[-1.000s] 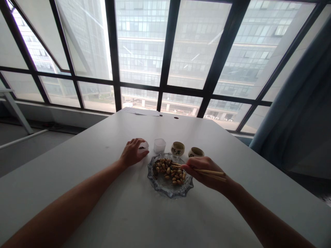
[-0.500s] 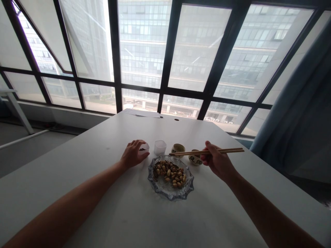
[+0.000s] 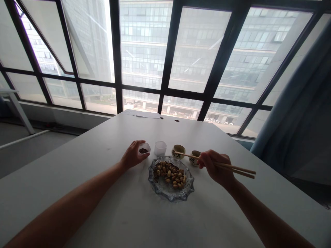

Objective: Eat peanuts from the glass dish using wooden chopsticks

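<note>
My left hand (image 3: 133, 155) grips a small translucent cup (image 3: 146, 147) that has dark bits at its bottom. My right hand (image 3: 216, 166) is closed round a pair of wooden chopsticks (image 3: 235, 168), whose tips reach left to the front of a pale cup with dark characters. In front of the cups stands a scalloped glass bowl (image 3: 172, 197) with nuts (image 3: 169, 173) and some dark pieces inside. A second translucent cup (image 3: 160, 148) stands right of the held one, followed by the lettered cup (image 3: 178, 151) and another like it (image 3: 194, 157), partly behind my right fingers.
The white table (image 3: 108, 193) stretches away to the windows. Papers (image 3: 144, 114) lie at its far edge, near two dark round holes. A blue curtain (image 3: 287, 86) hangs on the right, and another table's white leg (image 3: 22, 113) shows at the left.
My right hand has turned, so the chopsticks' rear ends have dropped and swung right, and their tips have shifted slightly right and up. My left hand still holds the cup, whose dark contents show more.
</note>
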`<control>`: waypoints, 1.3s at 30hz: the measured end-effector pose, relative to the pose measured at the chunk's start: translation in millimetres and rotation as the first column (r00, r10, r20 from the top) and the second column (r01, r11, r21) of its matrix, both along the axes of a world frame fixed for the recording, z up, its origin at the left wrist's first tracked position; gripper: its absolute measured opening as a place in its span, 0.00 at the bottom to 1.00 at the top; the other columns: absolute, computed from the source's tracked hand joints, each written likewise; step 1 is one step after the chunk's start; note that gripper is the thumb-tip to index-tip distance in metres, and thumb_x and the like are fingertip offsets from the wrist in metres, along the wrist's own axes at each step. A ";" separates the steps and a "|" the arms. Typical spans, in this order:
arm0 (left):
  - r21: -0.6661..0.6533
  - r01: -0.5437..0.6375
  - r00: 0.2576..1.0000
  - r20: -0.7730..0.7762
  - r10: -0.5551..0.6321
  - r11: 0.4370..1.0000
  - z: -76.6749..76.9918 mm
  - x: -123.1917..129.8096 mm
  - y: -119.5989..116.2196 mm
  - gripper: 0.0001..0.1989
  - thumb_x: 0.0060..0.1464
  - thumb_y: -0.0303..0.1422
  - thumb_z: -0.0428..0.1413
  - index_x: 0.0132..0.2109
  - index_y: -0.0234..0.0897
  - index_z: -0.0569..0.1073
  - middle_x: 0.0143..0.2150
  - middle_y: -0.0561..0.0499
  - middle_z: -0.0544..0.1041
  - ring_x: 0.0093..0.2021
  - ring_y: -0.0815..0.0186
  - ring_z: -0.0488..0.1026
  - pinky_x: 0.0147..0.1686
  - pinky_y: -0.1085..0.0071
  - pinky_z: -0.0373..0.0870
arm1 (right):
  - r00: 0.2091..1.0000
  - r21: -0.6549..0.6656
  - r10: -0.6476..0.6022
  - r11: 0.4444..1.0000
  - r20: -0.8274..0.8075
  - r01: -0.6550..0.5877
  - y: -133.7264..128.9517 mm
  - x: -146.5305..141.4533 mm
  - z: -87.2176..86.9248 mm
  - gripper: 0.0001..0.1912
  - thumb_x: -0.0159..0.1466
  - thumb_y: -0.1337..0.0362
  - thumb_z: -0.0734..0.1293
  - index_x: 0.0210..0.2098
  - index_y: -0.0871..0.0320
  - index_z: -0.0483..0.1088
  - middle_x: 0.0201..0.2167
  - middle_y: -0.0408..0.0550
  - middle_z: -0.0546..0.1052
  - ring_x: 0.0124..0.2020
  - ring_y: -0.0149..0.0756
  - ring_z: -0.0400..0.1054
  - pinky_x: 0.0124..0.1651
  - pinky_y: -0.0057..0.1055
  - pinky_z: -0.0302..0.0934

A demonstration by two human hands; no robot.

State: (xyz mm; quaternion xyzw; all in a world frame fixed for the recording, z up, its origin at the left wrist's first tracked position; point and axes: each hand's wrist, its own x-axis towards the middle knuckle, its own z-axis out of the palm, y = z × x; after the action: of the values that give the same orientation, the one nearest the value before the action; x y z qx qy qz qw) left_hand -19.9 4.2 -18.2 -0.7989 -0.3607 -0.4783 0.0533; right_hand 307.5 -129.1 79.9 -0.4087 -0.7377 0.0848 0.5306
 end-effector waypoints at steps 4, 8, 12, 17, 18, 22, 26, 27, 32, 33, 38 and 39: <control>0.186 0.137 0.991 -0.022 -0.136 0.973 8.2 3.3 -6.1 0.27 0.53 0.34 0.64 0.57 0.41 0.64 0.52 0.41 0.74 0.54 0.54 0.72 0.51 0.54 0.74 | 0.993 0.123 0.021 0.992 0.119 -0.035 -3.7 -4.2 0.7 0.20 0.69 0.55 0.64 0.23 0.56 0.70 0.17 0.45 0.77 0.15 0.31 0.71 0.20 0.25 0.66; 0.239 0.183 0.983 -0.052 -0.175 0.954 10.7 5.2 -8.0 0.28 0.54 0.32 0.63 0.59 0.42 0.62 0.54 0.41 0.72 0.55 0.54 0.71 0.52 0.54 0.75 | 0.994 0.129 0.009 0.991 0.113 -0.024 -2.1 -3.6 4.2 0.21 0.69 0.55 0.64 0.22 0.56 0.69 0.16 0.45 0.77 0.15 0.31 0.71 0.19 0.24 0.66; 0.228 0.183 0.983 -0.027 -0.182 0.956 9.5 5.3 -7.2 0.29 0.54 0.33 0.64 0.60 0.42 0.62 0.54 0.41 0.72 0.55 0.54 0.71 0.52 0.54 0.75 | 1.000 0.067 -0.010 0.998 0.029 0.008 -4.7 -5.9 6.4 0.23 0.67 0.48 0.65 0.22 0.55 0.70 0.15 0.45 0.77 0.14 0.32 0.71 0.18 0.26 0.67; 0.163 0.205 0.978 -0.001 -0.207 0.965 11.7 8.5 -9.8 0.28 0.54 0.35 0.64 0.59 0.42 0.63 0.54 0.41 0.73 0.56 0.55 0.72 0.53 0.53 0.74 | 0.978 -0.008 -0.084 0.996 -0.192 0.084 -9.8 -28.0 -1.2 0.23 0.65 0.43 0.65 0.23 0.53 0.71 0.16 0.47 0.77 0.15 0.36 0.70 0.20 0.32 0.67; 0.141 0.209 0.977 0.002 -0.211 0.968 12.3 9.3 -10.4 0.28 0.53 0.36 0.63 0.58 0.42 0.64 0.54 0.40 0.73 0.56 0.54 0.72 0.54 0.53 0.74 | 0.978 -0.001 -0.071 0.997 -0.198 0.072 -8.5 -34.5 -3.3 0.24 0.65 0.43 0.64 0.22 0.53 0.70 0.17 0.47 0.77 0.15 0.36 0.70 0.20 0.32 0.66; 0.074 0.224 0.975 0.002 -0.224 0.972 13.5 10.5 -11.9 0.27 0.53 0.38 0.63 0.57 0.42 0.64 0.54 0.40 0.74 0.56 0.53 0.72 0.55 0.51 0.73 | 0.996 -0.046 0.065 0.997 -0.061 -0.068 8.5 -63.2 -7.7 0.22 0.67 0.47 0.63 0.24 0.53 0.71 0.19 0.47 0.78 0.18 0.35 0.71 0.23 0.31 0.66; 0.095 0.229 0.973 0.008 -0.231 0.969 12.7 9.5 -11.4 0.27 0.54 0.37 0.63 0.58 0.41 0.64 0.55 0.40 0.74 0.56 0.54 0.72 0.54 0.53 0.73 | 0.991 -0.129 0.134 0.983 0.018 -0.131 28.1 -85.4 -6.6 0.20 0.64 0.47 0.66 0.24 0.53 0.72 0.20 0.45 0.77 0.21 0.34 0.70 0.28 0.31 0.66; 0.097 0.230 0.973 0.008 -0.232 0.968 12.2 9.2 -11.1 0.27 0.54 0.37 0.63 0.58 0.41 0.64 0.55 0.40 0.74 0.56 0.55 0.72 0.54 0.53 0.74 | 0.991 -0.147 0.135 0.980 0.004 -0.133 30.0 -87.1 -6.9 0.20 0.64 0.46 0.67 0.24 0.53 0.72 0.20 0.45 0.77 0.21 0.34 0.70 0.28 0.31 0.66; 0.052 0.224 0.975 -0.008 -0.224 0.973 8.7 8.7 -8.2 0.26 0.55 0.39 0.62 0.57 0.40 0.64 0.54 0.40 0.74 0.56 0.54 0.72 0.55 0.53 0.73 | 0.970 -0.176 0.067 0.978 -0.234 -0.110 17.4 -60.4 -9.9 0.25 0.64 0.40 0.65 0.24 0.55 0.71 0.18 0.46 0.76 0.19 0.34 0.69 0.24 0.30 0.66; 0.048 0.229 0.973 -0.008 -0.229 0.972 7.9 8.8 -7.4 0.25 0.55 0.39 0.62 0.57 0.40 0.65 0.54 0.40 0.74 0.56 0.54 0.72 0.55 0.53 0.73 | 0.965 -0.215 0.046 0.971 -0.257 -0.103 12.4 -50.0 -9.4 0.27 0.63 0.39 0.65 0.23 0.56 0.71 0.16 0.45 0.74 0.17 0.33 0.68 0.22 0.30 0.66; 0.009 0.227 0.974 0.000 -0.227 0.974 4.8 9.2 -3.3 0.25 0.54 0.40 0.62 0.56 0.41 0.66 0.54 0.40 0.74 0.57 0.54 0.72 0.56 0.53 0.72 | 0.978 -0.517 0.052 0.842 -0.204 -0.153 -6.7 -7.5 -4.7 0.29 0.57 0.37 0.69 0.19 0.58 0.71 0.09 0.45 0.70 0.09 0.32 0.63 0.12 0.27 0.58; 0.003 0.225 0.974 -0.001 -0.225 0.974 4.4 9.1 -2.8 0.25 0.54 0.39 0.62 0.56 0.41 0.66 0.54 0.40 0.74 0.56 0.54 0.72 0.56 0.53 0.72 | 0.981 -0.560 0.061 0.813 -0.185 -0.156 -7.8 -4.2 -4.8 0.29 0.56 0.37 0.70 0.19 0.58 0.71 0.09 0.45 0.71 0.09 0.32 0.64 0.11 0.26 0.58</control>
State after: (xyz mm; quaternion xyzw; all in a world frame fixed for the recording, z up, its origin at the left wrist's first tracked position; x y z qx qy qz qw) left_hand -10.8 1.5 -13.8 -0.8346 -0.2672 -0.4817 0.0000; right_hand 303.3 -136.9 75.1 -0.4983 -0.6557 0.3646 0.4346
